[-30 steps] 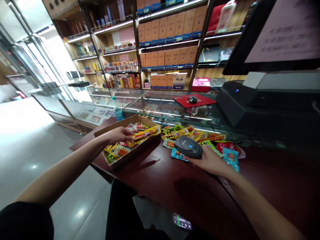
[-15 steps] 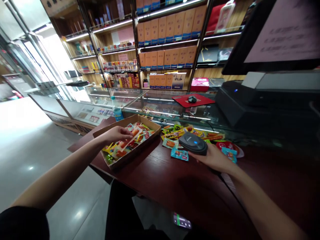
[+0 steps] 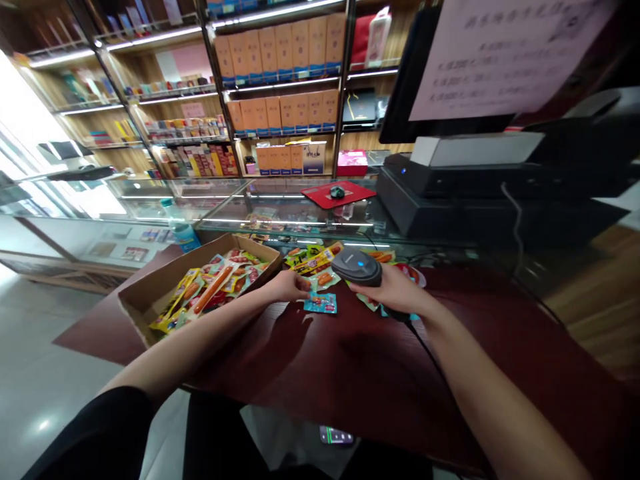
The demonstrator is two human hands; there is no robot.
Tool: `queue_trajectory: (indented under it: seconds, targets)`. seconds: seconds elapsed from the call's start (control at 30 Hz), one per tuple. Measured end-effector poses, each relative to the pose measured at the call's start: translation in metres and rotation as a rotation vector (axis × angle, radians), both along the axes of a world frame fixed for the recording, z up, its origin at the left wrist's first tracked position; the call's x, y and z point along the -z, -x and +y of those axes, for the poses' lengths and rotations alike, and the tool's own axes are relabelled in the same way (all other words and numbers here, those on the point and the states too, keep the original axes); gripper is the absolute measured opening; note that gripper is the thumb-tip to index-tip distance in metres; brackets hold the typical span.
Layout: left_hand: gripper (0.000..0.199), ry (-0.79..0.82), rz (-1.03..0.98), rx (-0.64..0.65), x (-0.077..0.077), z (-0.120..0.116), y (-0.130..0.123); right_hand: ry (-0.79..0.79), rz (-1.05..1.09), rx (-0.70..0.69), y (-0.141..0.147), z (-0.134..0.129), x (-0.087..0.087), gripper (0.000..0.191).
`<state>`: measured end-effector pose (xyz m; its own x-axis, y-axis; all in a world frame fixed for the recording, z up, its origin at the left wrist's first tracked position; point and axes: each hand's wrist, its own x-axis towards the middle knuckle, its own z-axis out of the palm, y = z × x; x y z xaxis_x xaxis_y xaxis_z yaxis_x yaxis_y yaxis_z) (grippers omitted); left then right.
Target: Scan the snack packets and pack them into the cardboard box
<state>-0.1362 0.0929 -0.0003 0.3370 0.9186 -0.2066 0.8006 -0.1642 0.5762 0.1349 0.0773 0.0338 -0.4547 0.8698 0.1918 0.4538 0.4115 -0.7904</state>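
My right hand [image 3: 395, 290] is wrapped round a dark grey barcode scanner [image 3: 356, 267], its blue light showing on top and its cable trailing down towards me. My left hand [image 3: 289, 287] is closed, fingertips pinching the left edge of a small blue snack packet [image 3: 323, 304] that lies on the dark red counter [image 3: 295, 373]. Just behind that packet is a pale one with an orange sausage [image 3: 326, 280]. Left of my hand, a cardboard box [image 3: 137, 308] holds several wrapped sausages and snacks; one long sausage in clear wrap [image 3: 214, 288] lies on top.
More snack packets [image 3: 313, 257] lie behind and beneath the scanner. A glass display case [image 3: 280, 200] runs along the back, with a red mat [image 3: 320, 193] and mouse [image 3: 337, 192]. A blue bottle [image 3: 183, 230] stands behind the box. A monitor [image 3: 400, 87] rises at right.
My left hand has let go of the long sausage in the box and moved right to the blue packet. The view has turned right; the scanner stays in my right hand.
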Motion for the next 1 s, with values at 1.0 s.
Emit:
queue_trajectory:
  seconds: [1.0]
  targets:
    - [0.043,0.063,-0.324,-0.028,-0.051,0.015,0.043,0.153,0.025,-0.182,0.03,0.013,-0.021,0.036]
